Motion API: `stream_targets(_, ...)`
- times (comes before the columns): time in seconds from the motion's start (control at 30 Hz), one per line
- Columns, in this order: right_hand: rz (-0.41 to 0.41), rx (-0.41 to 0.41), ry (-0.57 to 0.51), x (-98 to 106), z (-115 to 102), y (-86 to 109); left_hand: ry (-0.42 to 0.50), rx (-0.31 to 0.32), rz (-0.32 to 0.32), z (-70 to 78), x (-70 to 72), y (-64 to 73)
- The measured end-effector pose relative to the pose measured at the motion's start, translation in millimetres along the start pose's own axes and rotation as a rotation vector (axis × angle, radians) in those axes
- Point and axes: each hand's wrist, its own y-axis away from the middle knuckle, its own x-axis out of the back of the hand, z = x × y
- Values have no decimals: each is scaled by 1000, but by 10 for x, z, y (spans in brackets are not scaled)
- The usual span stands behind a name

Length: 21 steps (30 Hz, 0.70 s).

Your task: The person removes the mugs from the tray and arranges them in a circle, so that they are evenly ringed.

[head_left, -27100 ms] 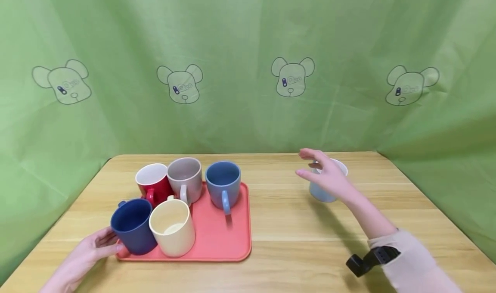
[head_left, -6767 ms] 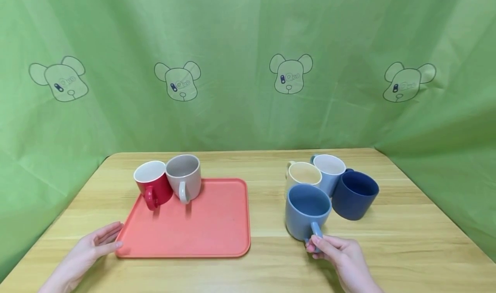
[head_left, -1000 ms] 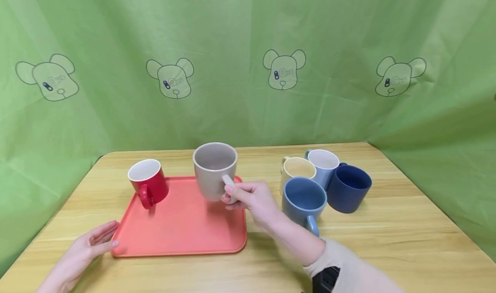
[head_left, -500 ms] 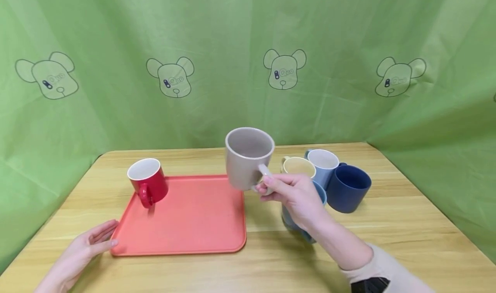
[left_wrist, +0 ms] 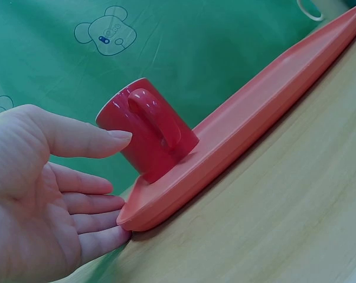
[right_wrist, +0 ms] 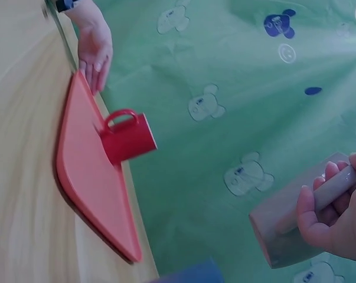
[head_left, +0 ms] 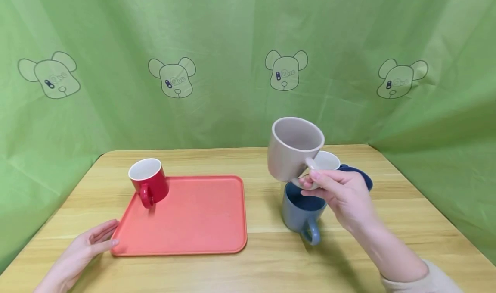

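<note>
My right hand (head_left: 345,194) grips the handle of a grey mug (head_left: 288,157), which is tilted and held in the air. Below it on the table stands a slate-blue mug (head_left: 300,213) with its handle toward me. Behind my hand show the white inside of a light-blue mug (head_left: 329,160) and part of a navy mug (head_left: 358,174). My left hand (head_left: 83,252) lies at the left edge of the coral tray (head_left: 193,252), its relaxed fingertips touching the rim (left_wrist: 130,215). On the tray's far left corner stands a red mug (head_left: 153,187) with a white inside.
The wooden table (head_left: 271,263) reaches back to a green curtain (head_left: 232,69) printed with bear heads, which also encloses both sides. In the head view, the cream mug seen earlier is hidden behind the grey mug and my hand.
My right hand has carried the grey mug up and to the right, from above the tray to above the other mugs, tilting it. My left hand, the tray and the red mug stay put.
</note>
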Motion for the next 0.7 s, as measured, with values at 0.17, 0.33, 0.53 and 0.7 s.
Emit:
stream_targets(0.17, 52, 19, -8, 180, -69, 81, -17, -6, -6, -16, 9, 0)
stream_targets(0.33, 84, 55, -52, 358, -135, 180, 6, -4, -4, -20, 13, -12)
stream_targets(0.53, 109, 76, -99, 577, -221, 296, 12, -3, -9, -4, 15, -9)
stream_targets(0.7, 170, 34, -68, 730, -301, 393, -5, 21, -20, 19, 7, 1)
